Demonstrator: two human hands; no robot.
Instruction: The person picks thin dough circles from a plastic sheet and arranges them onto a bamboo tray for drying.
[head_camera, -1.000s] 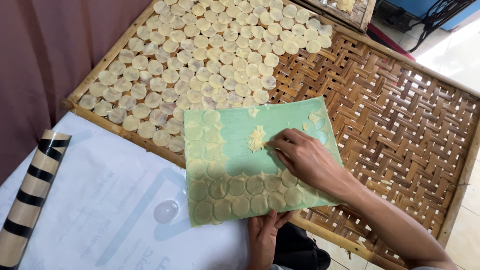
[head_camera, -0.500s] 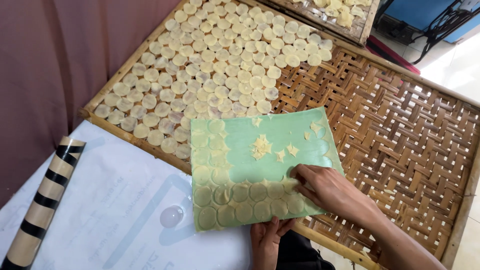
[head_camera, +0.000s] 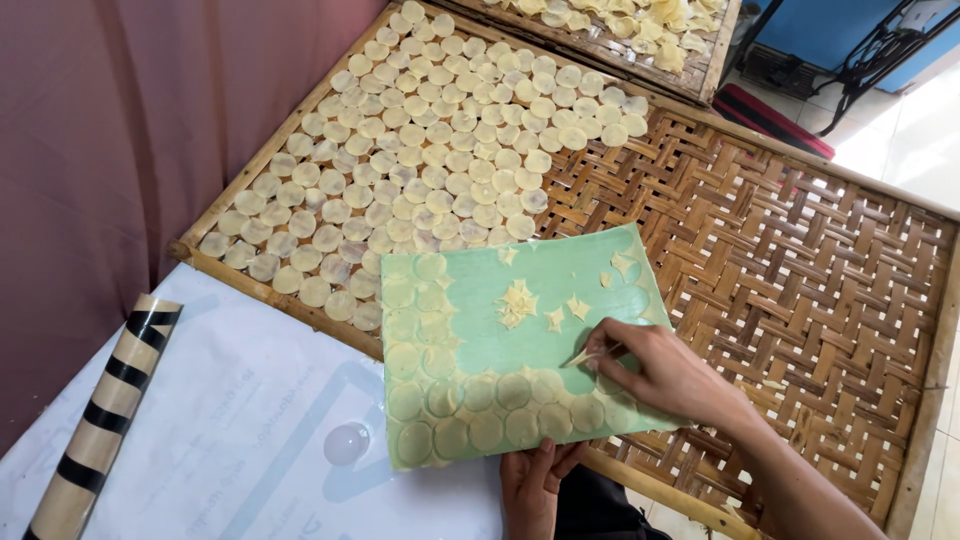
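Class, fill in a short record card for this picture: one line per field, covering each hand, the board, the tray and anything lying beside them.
Left hand: grips the green board's near edge from below
Right hand: pinches a thin pale scrap over the board
Green board: pale round discs along its left and near edges, scraps piled mid-board
Woven bamboo tray: left part covered with round discs
Striped tube: lies on the white sheet

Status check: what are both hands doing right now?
Left hand steadies green board. Right hand pinches a scrap off it. Discs along edges; nothing blocking.
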